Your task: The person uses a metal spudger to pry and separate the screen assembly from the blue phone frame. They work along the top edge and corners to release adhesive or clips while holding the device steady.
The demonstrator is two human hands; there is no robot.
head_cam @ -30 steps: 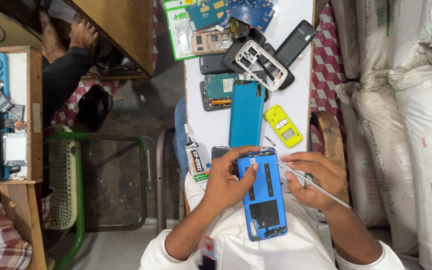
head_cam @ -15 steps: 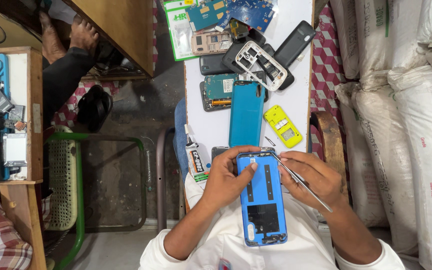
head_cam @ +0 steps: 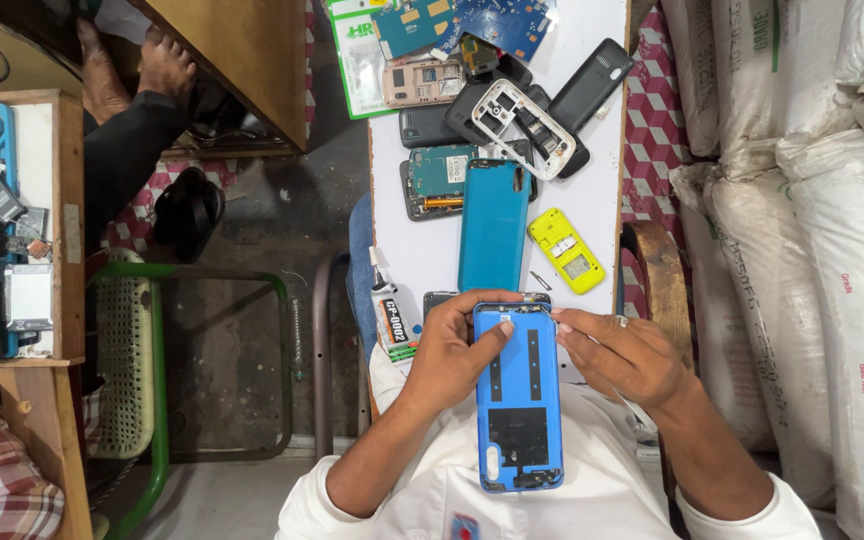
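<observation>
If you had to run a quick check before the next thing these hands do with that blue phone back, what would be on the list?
1. Blue back cover held by both hands: ok, left hand and right hand grip its top end.
2. Inner side facing up: ok, black pads show.
3. Tool in the right hand: cannot tell, none shows.
4. Glue tube close by: ok, beside the left hand.
5. Teal back cover apart from the blue one: ok.
6. White tabletop uncluttered: not ok, phone parts crowd its far end.

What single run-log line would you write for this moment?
left hand: grips blue phone back cover | right hand: fingertips on cover's top right edge | beside: glue tube, teal cover, yellow phone on white table
</observation>
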